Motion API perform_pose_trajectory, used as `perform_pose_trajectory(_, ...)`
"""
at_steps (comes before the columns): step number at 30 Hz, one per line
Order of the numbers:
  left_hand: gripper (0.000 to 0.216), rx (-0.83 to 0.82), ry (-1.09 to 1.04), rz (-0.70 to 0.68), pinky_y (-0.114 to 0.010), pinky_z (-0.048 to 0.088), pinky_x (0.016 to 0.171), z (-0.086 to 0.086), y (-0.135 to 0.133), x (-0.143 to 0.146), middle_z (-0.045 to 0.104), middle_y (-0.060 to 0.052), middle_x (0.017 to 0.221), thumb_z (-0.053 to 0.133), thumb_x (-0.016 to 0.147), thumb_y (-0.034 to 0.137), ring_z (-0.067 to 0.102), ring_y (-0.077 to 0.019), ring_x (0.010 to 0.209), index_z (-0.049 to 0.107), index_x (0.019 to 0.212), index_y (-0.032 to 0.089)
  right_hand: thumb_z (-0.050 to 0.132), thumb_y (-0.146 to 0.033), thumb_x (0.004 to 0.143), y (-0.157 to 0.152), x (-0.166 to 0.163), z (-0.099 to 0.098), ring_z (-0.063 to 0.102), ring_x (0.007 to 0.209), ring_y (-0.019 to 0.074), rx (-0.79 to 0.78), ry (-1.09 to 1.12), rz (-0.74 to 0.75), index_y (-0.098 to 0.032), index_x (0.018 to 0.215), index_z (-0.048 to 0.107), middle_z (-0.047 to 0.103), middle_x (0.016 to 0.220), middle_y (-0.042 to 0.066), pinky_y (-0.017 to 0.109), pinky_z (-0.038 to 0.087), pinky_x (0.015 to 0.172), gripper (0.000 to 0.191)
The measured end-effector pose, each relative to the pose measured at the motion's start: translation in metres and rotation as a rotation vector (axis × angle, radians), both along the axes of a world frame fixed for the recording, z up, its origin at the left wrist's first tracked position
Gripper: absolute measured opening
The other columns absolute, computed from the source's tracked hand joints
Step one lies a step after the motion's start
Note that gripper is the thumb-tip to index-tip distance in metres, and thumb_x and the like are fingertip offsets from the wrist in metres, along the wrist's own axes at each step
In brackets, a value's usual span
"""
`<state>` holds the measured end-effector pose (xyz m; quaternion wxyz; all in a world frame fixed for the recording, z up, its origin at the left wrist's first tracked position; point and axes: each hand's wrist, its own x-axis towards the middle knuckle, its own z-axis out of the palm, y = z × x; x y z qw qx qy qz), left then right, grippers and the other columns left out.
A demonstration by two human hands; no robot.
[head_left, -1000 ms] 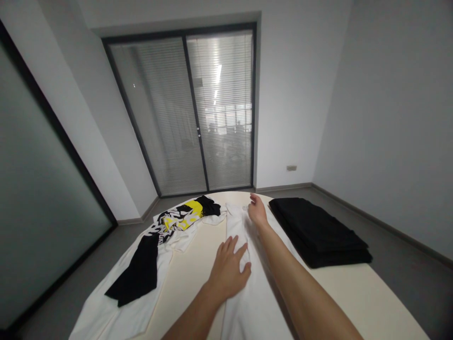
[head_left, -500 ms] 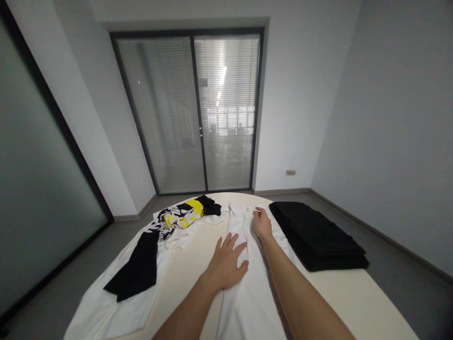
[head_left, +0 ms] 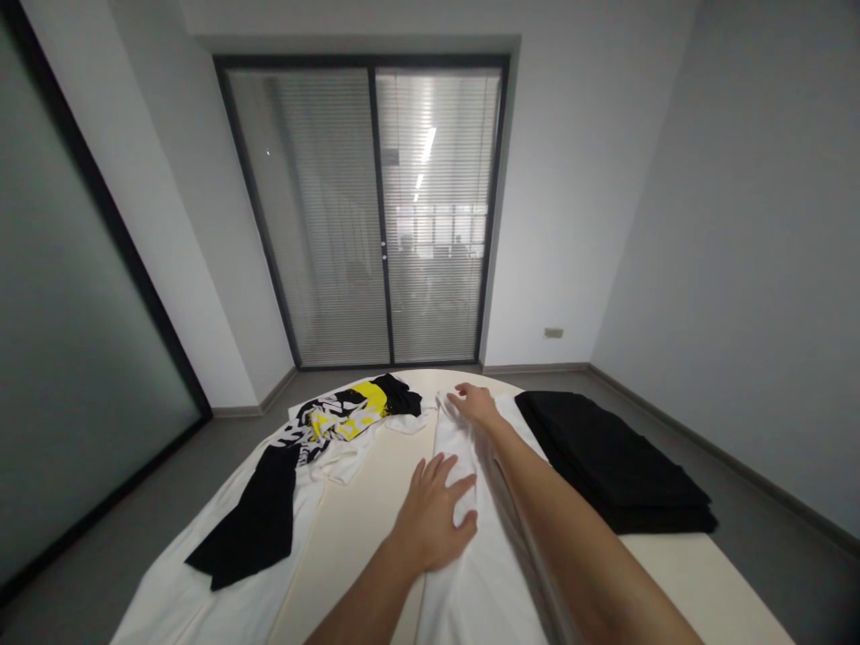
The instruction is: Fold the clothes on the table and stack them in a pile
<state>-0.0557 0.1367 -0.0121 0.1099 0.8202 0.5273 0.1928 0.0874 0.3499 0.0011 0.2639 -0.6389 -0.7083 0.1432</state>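
Note:
A white garment (head_left: 463,582) lies lengthwise on the table in front of me, with soft creases along it. My left hand (head_left: 436,515) rests on its near-left part, palm down and fingers spread. At the garment's far end, my right hand (head_left: 476,405) reaches over the cloth with bent fingers slightly apart at the tips. The right forearm crosses the garment and hides part of it. Beside that forearm runs a dark, shadowed gap in the cloth.
Folded black cloth (head_left: 611,457) is stacked on the right side of the rounded, cream table (head_left: 356,520). Along the left lie rumpled clothes, with a black, yellow and white printed piece (head_left: 349,412) and a black part (head_left: 259,520) over white fabric (head_left: 245,605).
My right hand has moved left across the garment's far end, and its fingers have loosened from a curl. The left hand stays on the cloth. The view has shifted slightly.

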Motion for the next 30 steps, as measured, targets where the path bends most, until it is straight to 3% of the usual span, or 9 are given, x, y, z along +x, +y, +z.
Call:
perform_pose_trajectory(3,0.054,-0.017,-0.009,0.002,-0.053,0.012,0.123,-0.001,0.001,0.000,0.039,-0.003,0.157,0.056,0.088,0.042,0.023,-0.0293,0.150,0.053,0.142,0.036,0.068,-0.055,0.080,0.014,-0.014,0.001,0.056,0.118,0.0338,-0.021,-0.025,0.044,-0.023,0.104,0.074,0.074,0.107,0.012,0.049,0.038,0.102,0.040)
perform_pose_trajectory(7,0.055,-0.033,-0.015,0.008,-0.053,0.011,0.123,-0.003,0.003,0.000,0.039,-0.002,0.157,0.057,0.088,0.043,0.020,-0.0296,0.151,0.053,0.142,0.038,0.069,-0.041,0.080,0.033,-0.022,-0.006,0.061,0.111,0.0323,-0.042,-0.013,0.039,-0.021,0.091,0.073,0.074,0.102,0.012,0.049,0.037,0.101,0.024)
perform_pose_trajectory(12,0.056,-0.050,-0.013,0.013,-0.054,0.010,0.123,-0.001,0.004,0.001,0.036,-0.002,0.159,0.057,0.087,0.043,0.019,-0.0306,0.151,0.051,0.143,0.038,0.044,-0.026,0.093,0.057,-0.015,-0.017,0.068,0.092,0.0249,-0.067,0.080,-0.021,-0.012,0.100,0.069,0.073,0.098,0.015,0.035,0.048,0.082,0.029)
perform_pose_trajectory(17,0.059,-0.077,0.004,0.007,-0.054,0.010,0.123,0.000,0.005,0.000,0.033,-0.002,0.161,0.058,0.087,0.042,0.016,-0.0309,0.152,0.049,0.145,0.037,0.057,-0.024,0.086,0.055,-0.003,-0.023,0.068,0.091,0.0192,-0.040,0.113,0.031,-0.016,0.107,0.066,0.073,0.100,0.009,0.027,0.048,0.080,0.025)
perform_pose_trajectory(21,0.053,-0.031,-0.010,0.001,-0.054,0.013,0.122,-0.001,0.004,0.001,0.037,-0.003,0.159,0.058,0.088,0.039,0.020,-0.0313,0.150,0.053,0.140,0.032,0.061,-0.034,0.084,0.040,0.012,-0.016,0.066,0.100,0.0249,-0.021,0.051,-0.062,-0.018,0.111,0.064,0.071,0.107,0.014,0.034,0.047,0.085,0.032)
perform_pose_trajectory(25,0.029,0.096,-0.036,0.057,-0.046,0.032,0.114,0.010,-0.001,0.007,0.060,-0.008,0.130,0.063,0.085,0.036,0.050,-0.0281,0.127,0.066,0.110,0.023,0.070,-0.046,0.075,0.022,0.026,-0.010,0.067,0.099,0.0313,-0.081,-0.021,-0.080,-0.016,0.096,0.067,0.072,0.099,0.018,0.038,0.048,0.082,0.037)
perform_pose_trajectory(27,0.023,0.104,0.014,0.094,-0.043,0.041,0.103,0.017,-0.007,0.014,0.065,-0.008,0.110,0.065,0.083,0.040,0.057,-0.0266,0.109,0.065,0.097,0.021,0.074,-0.045,0.071,0.012,0.030,-0.011,0.068,0.098,0.0302,-0.093,-0.031,-0.037,-0.017,0.099,0.067,0.073,0.099,0.016,0.036,0.048,0.082,0.041)
perform_pose_trajectory(30,0.024,0.057,0.140,0.115,-0.044,0.044,0.094,0.023,-0.018,0.025,0.066,-0.009,0.099,0.062,0.084,0.042,0.060,-0.0282,0.100,0.065,0.093,0.019,0.078,-0.036,0.069,-0.005,0.030,-0.015,0.068,0.097,0.0269,-0.087,-0.018,0.032,-0.017,0.112,0.064,0.073,0.101,0.013,0.033,0.048,0.082,0.049)
